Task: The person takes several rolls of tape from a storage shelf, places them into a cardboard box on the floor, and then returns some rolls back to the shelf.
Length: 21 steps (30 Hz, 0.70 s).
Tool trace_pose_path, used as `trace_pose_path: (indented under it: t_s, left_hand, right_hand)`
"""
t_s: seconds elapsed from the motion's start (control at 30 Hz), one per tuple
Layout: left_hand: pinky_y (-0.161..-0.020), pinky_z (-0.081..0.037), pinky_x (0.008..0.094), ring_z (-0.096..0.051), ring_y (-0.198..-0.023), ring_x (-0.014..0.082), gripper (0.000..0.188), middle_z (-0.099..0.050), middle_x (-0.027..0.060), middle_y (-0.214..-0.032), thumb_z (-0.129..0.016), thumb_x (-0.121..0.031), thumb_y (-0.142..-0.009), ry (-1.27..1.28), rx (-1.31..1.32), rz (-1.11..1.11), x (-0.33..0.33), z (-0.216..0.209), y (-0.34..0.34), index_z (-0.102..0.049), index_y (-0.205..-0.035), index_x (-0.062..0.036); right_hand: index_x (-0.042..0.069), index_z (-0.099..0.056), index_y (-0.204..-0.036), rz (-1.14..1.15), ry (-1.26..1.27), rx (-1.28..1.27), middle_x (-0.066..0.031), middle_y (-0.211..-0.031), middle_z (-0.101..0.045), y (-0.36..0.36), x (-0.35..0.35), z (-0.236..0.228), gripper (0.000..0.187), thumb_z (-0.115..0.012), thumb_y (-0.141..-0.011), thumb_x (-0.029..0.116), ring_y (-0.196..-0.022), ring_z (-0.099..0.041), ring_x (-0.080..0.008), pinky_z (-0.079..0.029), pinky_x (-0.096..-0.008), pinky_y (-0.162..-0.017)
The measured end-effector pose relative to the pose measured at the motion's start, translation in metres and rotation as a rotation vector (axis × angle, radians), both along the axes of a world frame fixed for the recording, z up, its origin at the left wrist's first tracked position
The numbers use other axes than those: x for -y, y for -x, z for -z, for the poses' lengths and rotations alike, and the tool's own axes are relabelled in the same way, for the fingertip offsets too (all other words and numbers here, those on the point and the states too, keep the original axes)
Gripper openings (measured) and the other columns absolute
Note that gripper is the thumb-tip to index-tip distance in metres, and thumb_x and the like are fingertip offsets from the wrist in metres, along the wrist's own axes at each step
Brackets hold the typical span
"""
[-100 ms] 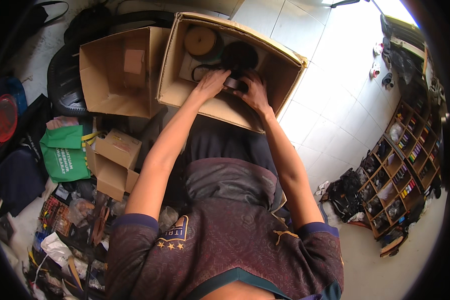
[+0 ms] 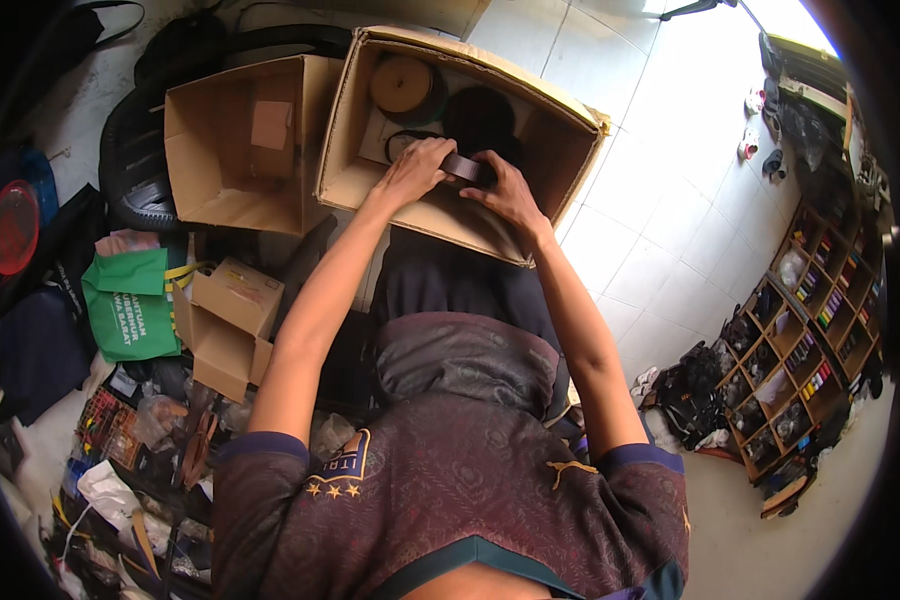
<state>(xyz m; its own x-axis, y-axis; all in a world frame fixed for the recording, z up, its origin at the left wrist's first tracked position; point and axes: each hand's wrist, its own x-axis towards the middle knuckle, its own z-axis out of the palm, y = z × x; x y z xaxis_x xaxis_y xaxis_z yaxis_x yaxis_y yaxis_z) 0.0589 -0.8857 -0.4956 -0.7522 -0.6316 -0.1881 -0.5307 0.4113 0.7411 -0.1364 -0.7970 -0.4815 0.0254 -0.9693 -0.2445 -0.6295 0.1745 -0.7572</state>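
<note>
Now, the dark brown roll (image 2: 464, 168): it sits between the person's two hands, within the opening of the large cardboard box (image 2: 560, 155), toward the side nearest the body; whether it is tape or strapping I can't tell from where I stand.
Just changed: compared with an instant ago, more of its banded side shows, and both hands have eased slightly back toward the wearer; to my eye the roll is coming away from the things behind it, so it now seems handled on its own.
Left hand (image 2: 417, 172): fingers curled in close, the grip seemingly closed on the roll's left end, though the fingertips are partly hidden.
Right hand (image 2: 513, 193): thumb and fingers parted just by the roll's thickness, apparently clasping its right end.
Roll's lie: the banded side faces the person; its long way runs left to right, dipping slightly toward the right hand. Which way the core points, I can't settle.
Behind the hands: a black roll (image 2: 478, 115) lies just beyond, with a tan-faced roll (image 2: 401, 84) in the far left corner and a thin black loop (image 2: 395, 147) near the left hand.
Left of the box: an open cardboard carton (image 2: 200, 140) stands alongside, and a green bag (image 2: 127, 305) lies nearer the wearer.
</note>
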Motion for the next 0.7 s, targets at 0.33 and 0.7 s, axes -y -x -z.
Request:
trace_pose_path:
  t_s: [0.33,0.7]
  left_hand:
    - [-0.080,-0.050,0.0267,-0.062,-0.091,0.0114,0.042,-0.066,0.0037,-0.097,-0.083,-0.023,-0.076,-0.220,-0.567,-0.559,0.005,-0.224,0.030,-0.064,-0.108,-0.0031]
    - [-0.089,-0.050,0.0277,-0.061,-0.098,0.0132,0.045,-0.063,0.0072,-0.110,-0.075,-0.020,-0.085,-0.300,-1.220,-0.998,-0.077,-0.317,0.088,-0.056,-0.120,0.0012]
  right_hand:
    - [0.000,-0.063,-0.101,0.169,0.203,0.503,-0.0094,-0.088,-0.068,0.041,0.049,-0.207,0.041,-0.083,-0.073,0.023,-0.081,-0.064,-0.0146,-0.050,-0.0287,-0.073]
    - [-0.002,-0.064,-0.101,0.393,0.205,1.200,-0.0032,-0.089,-0.066,0.048,0.045,-0.311,0.028,-0.069,-0.091,0.023,-0.079,-0.059,-0.0091,-0.047,-0.0244,-0.075]
